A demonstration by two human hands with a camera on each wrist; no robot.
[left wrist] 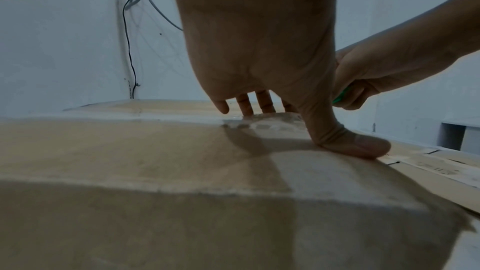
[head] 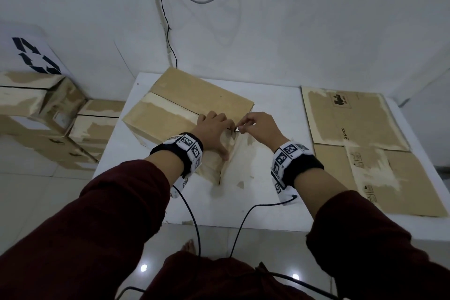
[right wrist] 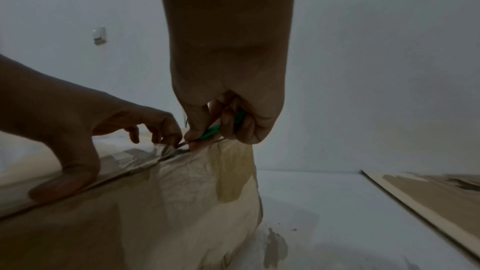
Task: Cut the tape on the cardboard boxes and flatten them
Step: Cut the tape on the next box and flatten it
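Note:
A closed brown cardboard box (head: 185, 102) with pale tape along its top seam sits on the white table (head: 267, 204). My left hand (head: 214, 126) rests on the box top near its right end, fingers spread and thumb (left wrist: 358, 147) pressed flat on the cardboard (left wrist: 130, 161). My right hand (head: 258, 126) grips a green-handled cutter (right wrist: 213, 130). Its tip (head: 237, 130) meets the crumpled tape at the top edge of the box (right wrist: 182, 202), right beside the left fingertips. Most of the blade is hidden by the fingers.
Two flattened cardboard sheets (head: 353, 124) (head: 394, 178) lie on the table's right side. Several taped boxes (head: 36, 109) are stacked on the floor at the left. Cables (head: 168, 39) hang down the wall behind the table. Wrist cords (head: 194, 221) trail over the table's front edge.

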